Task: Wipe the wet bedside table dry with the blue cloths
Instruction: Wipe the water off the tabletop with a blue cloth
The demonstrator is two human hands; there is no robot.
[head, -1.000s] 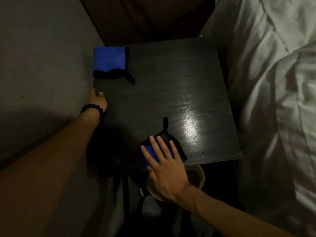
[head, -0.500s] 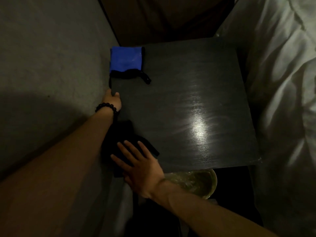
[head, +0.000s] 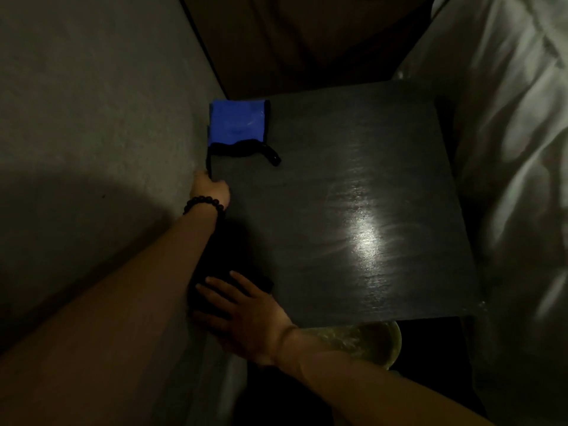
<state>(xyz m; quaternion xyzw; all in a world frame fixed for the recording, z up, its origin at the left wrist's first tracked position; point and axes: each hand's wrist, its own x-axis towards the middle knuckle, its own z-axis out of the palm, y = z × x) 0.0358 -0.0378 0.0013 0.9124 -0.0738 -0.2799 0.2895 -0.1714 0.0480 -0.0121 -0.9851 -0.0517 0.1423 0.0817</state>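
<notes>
The dark square bedside table (head: 353,195) shows a bright streaky glare patch near its front right. A blue cloth with black trim and a loop (head: 236,127) lies flat on the table's far left corner. My left hand (head: 212,189), with a bead bracelet, grips the table's left edge just below that cloth. My right hand (head: 246,315) lies flat, fingers spread, on a second cloth (head: 261,282) at the near left corner. That cloth looks almost black in the shadow of my arm and is mostly hidden under the hand.
A grey wall (head: 92,118) runs close along the table's left side. White rumpled bedding (head: 507,149) borders the right side. A pale round bowl-like object (head: 372,342) sits below the table's front edge. A brown headboard or panel (head: 307,41) stands behind.
My right hand slid the cloth leftward along the front of the table, from the front middle to the near left corner. My left hand kept its hold on the left edge.
</notes>
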